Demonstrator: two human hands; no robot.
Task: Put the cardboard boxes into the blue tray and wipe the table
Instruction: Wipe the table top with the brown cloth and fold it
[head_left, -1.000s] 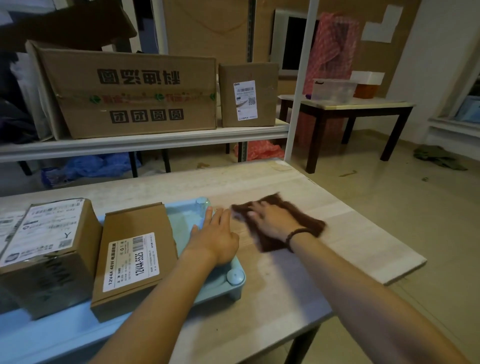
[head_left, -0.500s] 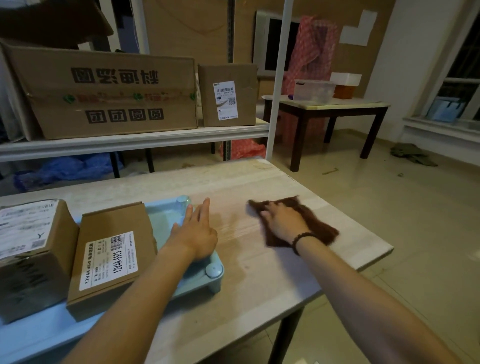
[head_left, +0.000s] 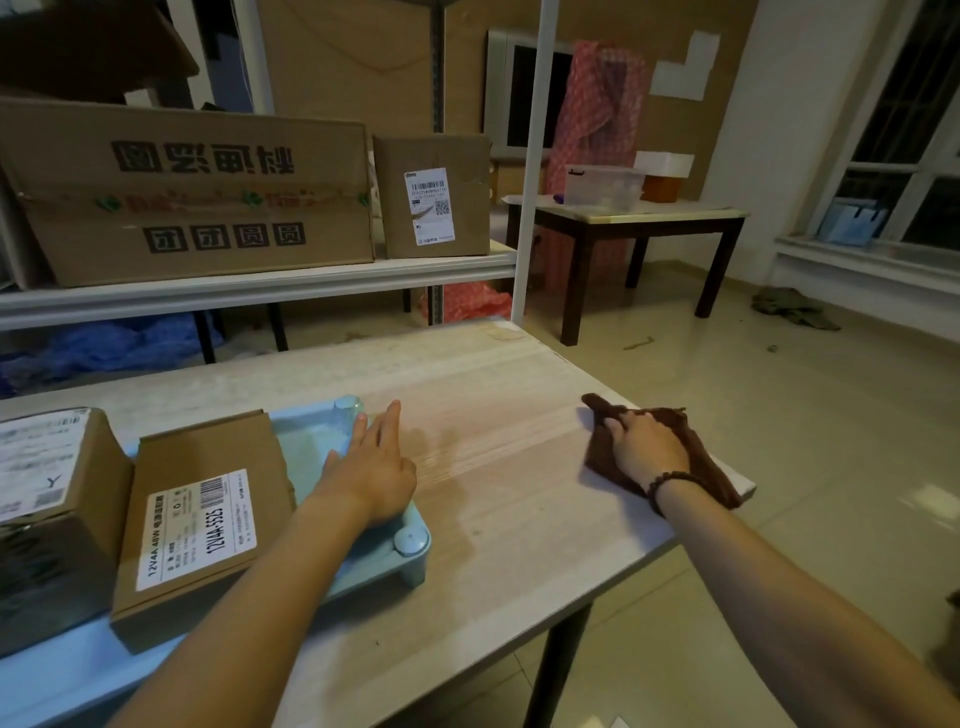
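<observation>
Two cardboard boxes sit in the light blue tray (head_left: 410, 564) at the table's left: a flat one with a white label (head_left: 202, 514) and a taller one (head_left: 49, 499) cut off by the frame edge. My left hand (head_left: 371, 467) lies flat, fingers apart, on the tray's right rim. My right hand (head_left: 644, 449) presses a dark brown cloth (head_left: 701, 457) onto the wooden table (head_left: 498, 431) near its right edge; a bead bracelet is on that wrist.
Behind the table a white shelf (head_left: 260, 283) carries a large cardboard box (head_left: 192, 192) and a smaller one (head_left: 434, 195). A dark-legged side table (head_left: 649, 218) with a plastic container stands further back. A white post (head_left: 532, 156) rises at the table's far edge.
My right hand has slid the brown cloth to the right, away from the tray toward the table's right edge. My left hand has stayed on the tray rim.
</observation>
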